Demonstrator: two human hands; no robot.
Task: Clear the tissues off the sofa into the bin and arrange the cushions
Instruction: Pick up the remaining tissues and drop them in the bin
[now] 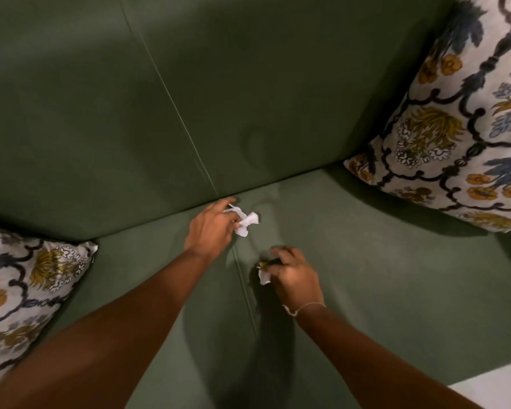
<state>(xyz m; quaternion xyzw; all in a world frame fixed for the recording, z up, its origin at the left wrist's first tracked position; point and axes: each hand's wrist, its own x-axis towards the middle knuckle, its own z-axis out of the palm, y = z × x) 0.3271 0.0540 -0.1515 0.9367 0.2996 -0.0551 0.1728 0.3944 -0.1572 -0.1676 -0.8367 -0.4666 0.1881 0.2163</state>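
Note:
On the green sofa seat (381, 261), my left hand (210, 228) grips a crumpled white tissue (247, 221) close to the crease under the backrest. My right hand (295, 276) is closed on a second, smaller white tissue (264, 277) just right of the seat seam; a little dark and yellowish scrap shows at its fingertips. One floral cushion (466, 128) leans against the backrest at the right. Another floral cushion (24, 293) lies on the seat at the left edge. No bin is in view.
The green backrest (130, 98) fills the upper frame, with a seam running down to the seat. A pale strip of floor (496, 391) shows at the bottom right beyond the sofa's front edge.

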